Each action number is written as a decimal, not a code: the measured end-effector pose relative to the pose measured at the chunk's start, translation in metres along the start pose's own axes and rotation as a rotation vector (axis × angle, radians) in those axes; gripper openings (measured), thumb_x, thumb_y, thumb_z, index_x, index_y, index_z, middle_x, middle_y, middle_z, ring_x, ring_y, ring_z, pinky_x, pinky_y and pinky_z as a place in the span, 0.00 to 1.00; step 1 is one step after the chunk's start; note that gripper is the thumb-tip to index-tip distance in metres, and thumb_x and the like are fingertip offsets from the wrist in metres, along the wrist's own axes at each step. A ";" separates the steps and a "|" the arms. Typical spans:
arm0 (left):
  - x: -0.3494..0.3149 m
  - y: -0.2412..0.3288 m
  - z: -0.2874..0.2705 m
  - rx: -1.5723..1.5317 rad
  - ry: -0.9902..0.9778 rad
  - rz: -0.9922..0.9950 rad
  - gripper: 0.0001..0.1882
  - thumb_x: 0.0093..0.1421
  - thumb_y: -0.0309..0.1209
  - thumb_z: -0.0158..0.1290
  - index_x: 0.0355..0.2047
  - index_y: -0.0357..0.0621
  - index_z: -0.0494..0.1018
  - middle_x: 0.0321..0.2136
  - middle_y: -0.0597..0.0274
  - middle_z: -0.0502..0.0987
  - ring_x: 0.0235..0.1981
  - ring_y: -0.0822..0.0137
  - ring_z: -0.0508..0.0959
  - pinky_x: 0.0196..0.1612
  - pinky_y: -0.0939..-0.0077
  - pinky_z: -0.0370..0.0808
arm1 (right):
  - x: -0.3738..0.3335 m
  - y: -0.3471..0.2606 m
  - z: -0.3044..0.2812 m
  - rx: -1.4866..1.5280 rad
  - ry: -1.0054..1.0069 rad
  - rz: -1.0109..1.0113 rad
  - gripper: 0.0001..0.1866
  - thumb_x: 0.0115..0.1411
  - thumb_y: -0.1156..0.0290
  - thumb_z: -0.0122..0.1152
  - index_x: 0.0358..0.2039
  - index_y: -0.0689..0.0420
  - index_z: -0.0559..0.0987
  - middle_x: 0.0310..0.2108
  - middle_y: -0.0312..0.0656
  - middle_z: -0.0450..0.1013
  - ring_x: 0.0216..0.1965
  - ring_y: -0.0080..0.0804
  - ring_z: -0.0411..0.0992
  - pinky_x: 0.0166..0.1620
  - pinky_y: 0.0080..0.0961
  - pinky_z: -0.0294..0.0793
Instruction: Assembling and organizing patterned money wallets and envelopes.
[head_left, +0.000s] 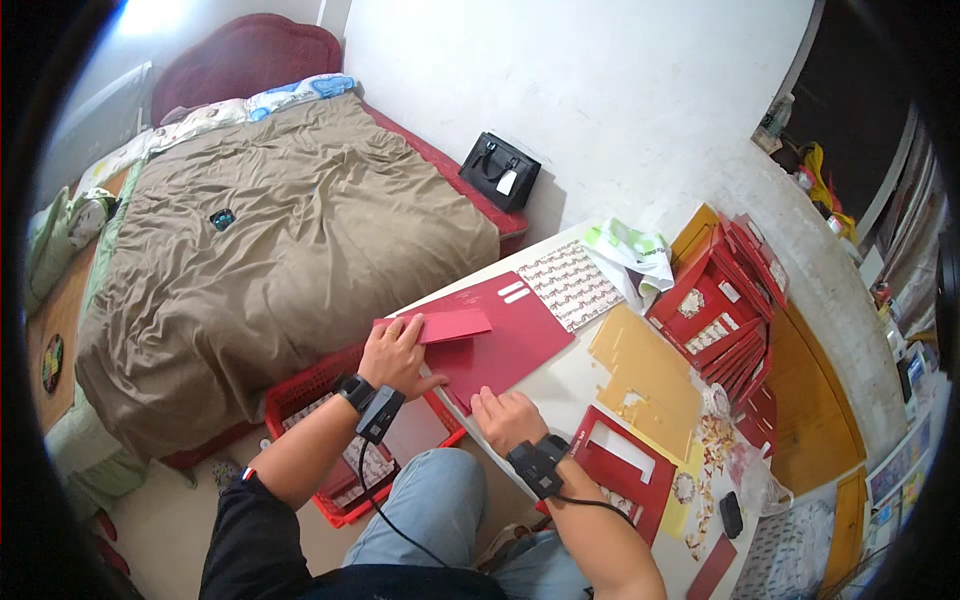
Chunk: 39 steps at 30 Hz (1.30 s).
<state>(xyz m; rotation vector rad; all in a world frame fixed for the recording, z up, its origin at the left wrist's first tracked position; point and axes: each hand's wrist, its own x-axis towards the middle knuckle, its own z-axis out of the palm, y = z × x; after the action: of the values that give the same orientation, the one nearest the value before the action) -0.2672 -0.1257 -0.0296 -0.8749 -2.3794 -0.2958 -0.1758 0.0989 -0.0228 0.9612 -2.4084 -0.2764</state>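
Observation:
A dark red card sheet with two white slots lies at the table's left edge. Along its far left side a narrow red flap is folded over at an angle. My left hand rests on the left end of this flap, its fingers spread and its thumb stretched toward the sheet's near edge. Close to the sheet's near corner is my right hand, its fingers curled together. Whatever its fingertips may pinch is hidden. Both wrists carry strapped black devices with cables.
Beyond the sheet are a patterned sheet, a yellowish board and stacked red folded boxes. A red cut-out card lies right of my right hand. Below the table edge stands a red basket; a bed is at left.

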 end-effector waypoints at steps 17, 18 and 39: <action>0.013 0.023 -0.110 -0.599 0.338 0.065 0.28 0.51 0.40 0.62 0.49 0.35 0.73 0.49 0.43 0.73 0.49 0.46 0.74 0.52 0.59 0.70 | -0.032 0.058 -0.191 0.859 1.085 0.984 0.10 0.69 0.63 0.48 0.41 0.57 0.69 0.27 0.29 0.67 0.23 0.11 0.59 0.25 0.14 0.59; 0.017 0.031 -0.119 -0.760 0.252 0.141 0.32 0.54 0.48 0.59 0.50 0.33 0.72 0.49 0.41 0.73 0.49 0.46 0.74 0.52 0.59 0.70 | -0.037 0.060 -0.196 0.845 1.091 0.984 0.10 0.69 0.63 0.48 0.41 0.57 0.69 0.27 0.29 0.67 0.23 0.11 0.59 0.25 0.14 0.59; -0.038 0.188 -0.143 -2.154 -0.611 -0.346 0.22 0.62 0.31 0.55 0.55 0.33 0.69 0.49 0.54 0.73 0.50 0.69 0.73 0.51 0.74 0.71 | -0.178 -0.074 -0.146 1.795 0.998 1.390 0.12 0.67 0.69 0.50 0.46 0.62 0.72 0.45 0.44 0.74 0.47 0.31 0.72 0.53 0.31 0.70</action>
<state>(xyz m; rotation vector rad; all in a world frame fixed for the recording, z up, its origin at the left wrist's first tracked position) -0.0576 -0.0583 0.0647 -1.2565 -1.7136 -3.3275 0.0547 0.1678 0.0018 -0.3763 -1.2275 2.3366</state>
